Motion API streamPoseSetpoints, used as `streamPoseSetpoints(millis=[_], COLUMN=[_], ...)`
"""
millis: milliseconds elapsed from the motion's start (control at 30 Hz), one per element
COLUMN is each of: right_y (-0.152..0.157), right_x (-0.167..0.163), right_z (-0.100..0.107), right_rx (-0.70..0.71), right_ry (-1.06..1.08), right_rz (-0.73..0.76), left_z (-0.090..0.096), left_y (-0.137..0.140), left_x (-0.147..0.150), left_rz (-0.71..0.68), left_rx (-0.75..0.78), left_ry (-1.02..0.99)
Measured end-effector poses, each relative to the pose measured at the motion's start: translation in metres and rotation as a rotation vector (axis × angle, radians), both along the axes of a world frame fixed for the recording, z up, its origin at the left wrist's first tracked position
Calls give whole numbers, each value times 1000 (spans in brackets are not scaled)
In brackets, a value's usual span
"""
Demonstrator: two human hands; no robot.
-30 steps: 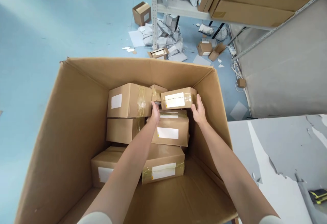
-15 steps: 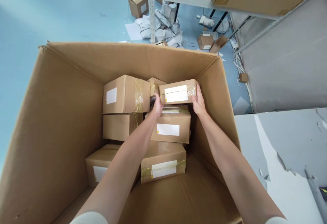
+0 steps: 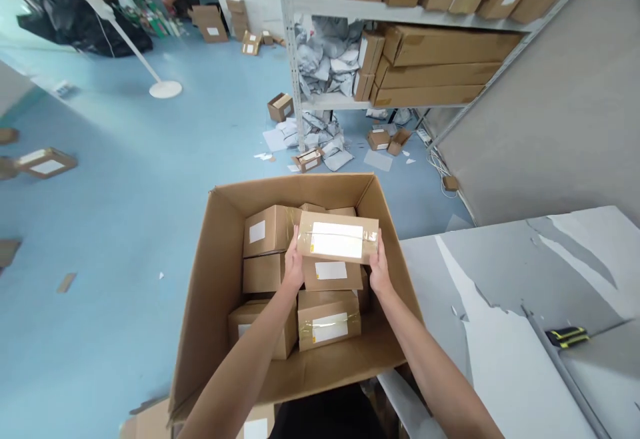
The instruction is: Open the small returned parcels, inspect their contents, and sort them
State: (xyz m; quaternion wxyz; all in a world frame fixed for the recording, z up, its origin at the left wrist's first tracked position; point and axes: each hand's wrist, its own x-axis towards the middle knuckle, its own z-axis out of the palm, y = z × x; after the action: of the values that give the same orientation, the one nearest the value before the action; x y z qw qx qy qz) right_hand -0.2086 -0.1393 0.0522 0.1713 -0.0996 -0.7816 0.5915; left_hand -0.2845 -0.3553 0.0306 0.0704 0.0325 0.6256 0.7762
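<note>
Between my two hands is a taped brown cardboard box with a white label facing up. My left hand presses its left end and my right hand its right end. It is held above the other boxes inside a large open carton. Beneath it is a labelled box, and nearer to me lies a taped box. On the left are a taped box and a lower one. My left forearm partly covers another box.
A metal shelf with long boxes and grey bags stands ahead. Bags and small boxes litter the blue floor. To the right is a grey table bearing a yellow-black utility knife. People are partly visible at far left.
The held box has been lifted up and toward me from the carton's back right corner, still between both hands. My view has risen and drawn back, showing more of the room.
</note>
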Motion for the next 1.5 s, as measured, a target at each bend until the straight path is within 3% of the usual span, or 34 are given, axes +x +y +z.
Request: streamPoseSetpoints(millis=[167, 300, 500, 700, 900, 1100, 1300, 1500], right_y=[-29, -41, -45, -36, -20, 10, 43, 60], right_x=[94, 156, 212, 261, 311, 369, 433, 481], right_z=[55, 73, 70, 65, 68, 66, 57, 40], right_rx=[-84, -129, -147, -168, -116, -107, -100, -121], right_ry=[47, 31, 97, 134, 117, 164, 129, 81], right_rz=[-49, -114, -327, -528, -751, -937, -1104, -1230], left_z=[67, 91, 94, 99, 101, 101, 89, 81], left_y=[-26, -32, -7, 41, 98, 164, 233, 276], left_x=[73, 114, 131, 145, 172, 217, 271, 313], left_rz=[-76, -194, -415, -605, -849, -1040, -1172, -1360], left_rx=[-20, 2, 63, 51, 45, 53, 28, -3], left_ry=[158, 144, 149, 200, 110, 87, 111, 185])
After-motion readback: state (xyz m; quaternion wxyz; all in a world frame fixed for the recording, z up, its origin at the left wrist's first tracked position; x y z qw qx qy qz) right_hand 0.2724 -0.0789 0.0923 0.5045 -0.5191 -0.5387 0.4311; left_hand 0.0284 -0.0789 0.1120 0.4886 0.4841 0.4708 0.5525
